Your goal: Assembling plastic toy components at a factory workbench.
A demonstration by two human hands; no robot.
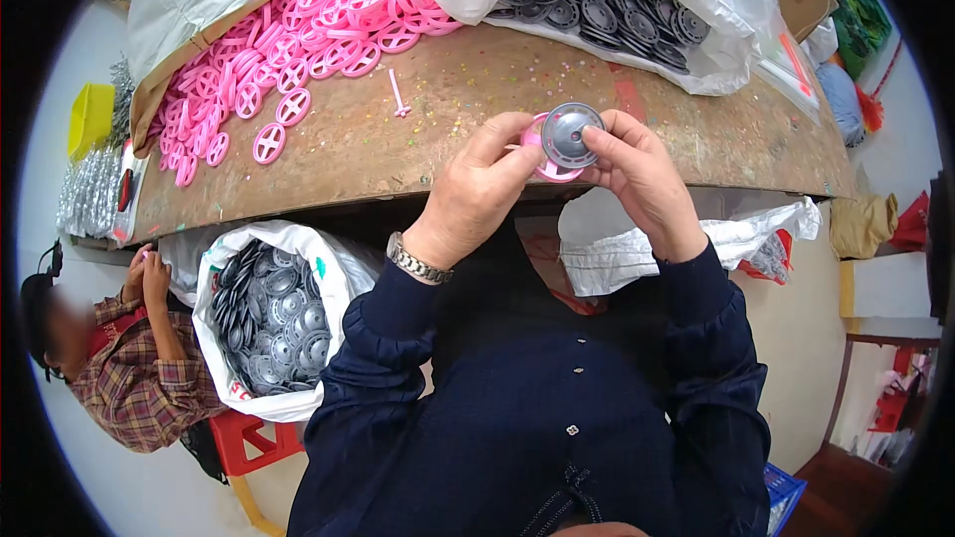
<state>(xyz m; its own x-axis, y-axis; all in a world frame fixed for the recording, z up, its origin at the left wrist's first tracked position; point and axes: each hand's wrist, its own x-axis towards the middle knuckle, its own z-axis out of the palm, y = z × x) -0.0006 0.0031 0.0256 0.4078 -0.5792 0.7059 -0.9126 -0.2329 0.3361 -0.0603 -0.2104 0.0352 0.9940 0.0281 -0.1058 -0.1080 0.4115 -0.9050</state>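
Both hands meet over the front edge of a worn brown table (pixel 477 99). My left hand (pixel 476 194), with a metal watch on its wrist, pinches a pink plastic wheel (pixel 545 168) from the left. My right hand (pixel 642 179) presses a grey round disc (pixel 570 132) against the front of that pink wheel. The two parts sit stacked, held between the fingertips of both hands. Dark blue sleeves cover both forearms.
A heap of pink spoked wheels (pixel 288 60) spills from a plastic-lined box at the back left. A clear bag of grey discs (pixel 597 5) lies at the back right. A white sack of grey discs (pixel 274 323) stands beside my left knee. Another person in a plaid shirt (pixel 139 378) sits at the left.
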